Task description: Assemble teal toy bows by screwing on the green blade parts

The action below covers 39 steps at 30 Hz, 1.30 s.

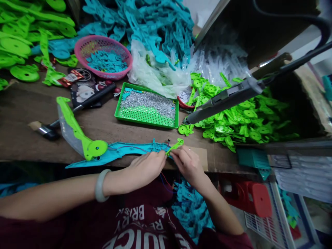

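Observation:
A small bright green plastic lever (176,145) is pinched over the right end of a long blue plastic shell half (129,148). My right hand (189,164) is closed on the lever. My left hand (149,169) lies over the blue shell, fingers closed at the lever's lower end; its fingertips are partly hidden. Thin wires run along the shell, and red and blue ones hang below my hands. At the shell's left end, a larger green arm (77,131) with a round disc and a clear plastic piece angles upward.
A hammer (83,103) lies at left. Beyond my hands stands a green tray (145,119) of small metal screws, behind it a pink basket (103,74) of blue pieces. An electric screwdriver (223,100) hangs at right over piled green parts (241,121). Blue parts (160,24) heap behind.

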Each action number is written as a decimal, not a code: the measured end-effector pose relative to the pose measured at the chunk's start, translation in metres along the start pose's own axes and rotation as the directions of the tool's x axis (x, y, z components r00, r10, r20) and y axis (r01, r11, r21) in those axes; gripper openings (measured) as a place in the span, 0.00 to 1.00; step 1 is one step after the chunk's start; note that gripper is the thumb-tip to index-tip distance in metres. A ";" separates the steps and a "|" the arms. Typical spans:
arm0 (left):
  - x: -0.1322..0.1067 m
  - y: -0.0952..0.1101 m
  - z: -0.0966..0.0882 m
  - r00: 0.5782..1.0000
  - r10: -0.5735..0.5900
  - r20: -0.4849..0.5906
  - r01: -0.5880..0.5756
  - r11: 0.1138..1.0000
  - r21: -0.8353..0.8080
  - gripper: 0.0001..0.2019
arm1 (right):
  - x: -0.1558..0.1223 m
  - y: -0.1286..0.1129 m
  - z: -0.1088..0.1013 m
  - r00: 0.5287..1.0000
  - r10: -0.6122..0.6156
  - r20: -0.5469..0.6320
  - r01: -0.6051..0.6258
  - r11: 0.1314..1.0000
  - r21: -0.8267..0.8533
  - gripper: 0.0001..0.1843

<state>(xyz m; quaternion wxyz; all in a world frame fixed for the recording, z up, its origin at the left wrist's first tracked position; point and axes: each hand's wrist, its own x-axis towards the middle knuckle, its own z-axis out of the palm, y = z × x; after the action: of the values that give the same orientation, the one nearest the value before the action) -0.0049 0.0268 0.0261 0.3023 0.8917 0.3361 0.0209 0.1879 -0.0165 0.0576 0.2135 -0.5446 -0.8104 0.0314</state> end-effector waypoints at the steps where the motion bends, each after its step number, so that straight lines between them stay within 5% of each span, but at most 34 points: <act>1: 0.000 0.002 0.000 1.000 -0.014 0.009 0.014 1.000 0.011 0.12 | -0.001 -0.001 0.000 1.000 0.006 -0.009 -0.006 1.000 -0.006 0.04; 15: 0.001 0.016 -0.009 0.988 -0.110 0.104 0.117 0.991 -0.062 0.15 | -0.011 0.001 -0.001 0.999 0.052 0.004 -0.052 0.996 0.076 0.07; 20: -0.001 0.020 -0.012 0.982 -0.153 0.109 0.170 0.972 -0.162 0.15 | -0.010 0.000 -0.001 0.987 0.158 -0.008 -0.149 0.944 0.295 0.04; 22: -0.002 0.023 -0.015 0.982 -0.156 0.102 0.174 0.966 -0.190 0.16 | -0.011 -0.002 0.002 0.937 0.349 -0.028 -0.289 0.817 0.499 0.03; 25: -0.006 0.026 -0.016 0.983 -0.156 0.102 0.177 0.953 -0.245 0.17 | -0.013 -0.009 0.010 0.778 0.619 0.107 -0.434 0.406 0.804 0.15; 27: -0.008 0.026 -0.014 0.985 -0.140 0.097 0.162 0.941 -0.296 0.17 | -0.015 -0.012 0.014 0.722 0.624 0.298 -0.484 0.148 0.863 0.18; 30: -0.004 0.022 -0.010 0.993 -0.086 0.080 0.111 0.913 -0.393 0.18 | -0.018 -0.014 0.018 0.712 0.553 0.432 -0.523 0.007 0.852 0.13; 35: 0.028 0.017 -0.025 0.989 0.144 0.045 -0.119 0.931 -0.346 0.18 | -0.016 0.001 0.006 0.725 0.592 0.351 -0.451 0.024 0.892 0.15; 37: 0.041 0.021 -0.038 0.959 0.284 -0.009 -0.274 0.917 -0.291 0.19 | -0.016 0.007 -0.012 0.758 0.595 0.267 -0.430 0.148 0.890 0.13; 39: 0.049 0.031 -0.047 0.917 0.338 -0.211 -0.379 0.903 -0.204 0.18 | -0.017 0.010 -0.038 0.783 0.620 0.044 -0.353 0.386 0.852 0.08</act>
<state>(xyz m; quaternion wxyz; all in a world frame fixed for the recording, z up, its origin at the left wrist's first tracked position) 0.0397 0.0637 0.0736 0.3690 0.8900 0.1853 0.1932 0.2162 -0.0350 0.0835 0.5363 -0.5916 -0.4579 0.3908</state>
